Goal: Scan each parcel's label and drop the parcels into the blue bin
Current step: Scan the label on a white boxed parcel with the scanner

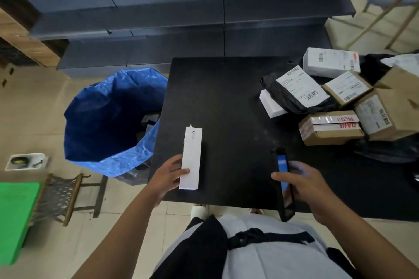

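Observation:
My left hand point(166, 175) grips the near end of a long white box point(191, 156) at the front left of the black table point(226, 102). In my right hand point(310, 188) I hold a black phone scanner point(283, 179), its blue screen lit and tilted toward the box. The blue bin point(108, 120), a blue bag standing open on the floor, is left of the table; a few parcels lie in its bottom. A pile of several labelled parcels point(335, 97) lies at the table's right: white boxes, a black bag and brown cartons.
Dark metal shelves point(181, 18) run along the far side behind table and bin. A wire stool point(65, 197) and a green surface point(15, 219) stand at the near left. A small white tray point(26, 161) lies on the tiled floor.

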Motion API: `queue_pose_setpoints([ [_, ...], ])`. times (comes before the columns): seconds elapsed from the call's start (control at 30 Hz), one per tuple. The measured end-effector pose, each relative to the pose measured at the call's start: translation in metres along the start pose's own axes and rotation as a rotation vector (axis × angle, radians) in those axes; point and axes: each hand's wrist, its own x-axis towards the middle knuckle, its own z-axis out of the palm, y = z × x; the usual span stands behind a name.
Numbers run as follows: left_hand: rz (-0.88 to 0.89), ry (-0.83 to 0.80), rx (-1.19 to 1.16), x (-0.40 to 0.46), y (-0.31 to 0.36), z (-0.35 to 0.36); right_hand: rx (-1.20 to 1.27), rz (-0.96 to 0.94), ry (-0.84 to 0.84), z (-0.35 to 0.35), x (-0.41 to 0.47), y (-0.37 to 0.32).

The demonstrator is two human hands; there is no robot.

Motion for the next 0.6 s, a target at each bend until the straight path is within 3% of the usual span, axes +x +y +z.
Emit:
queue_pose_setpoints([
  [0.3, -0.011, 0.072, 0.033, -0.002, 0.009, -0.029, -0.032, -0.002, -0.009, 0.026, 0.003, -0.006],
  [0.43, 0.074, 0.236, 0.244, -0.001, 0.023, -0.005, -0.044, -0.027, -0.013, 0.034, 0.006, -0.008],
  [0.6, 0.087, 0.366, 0.712, 0.002, 0.029, 0.025, -0.036, -0.052, -0.025, 0.042, 0.009, -0.010],
])
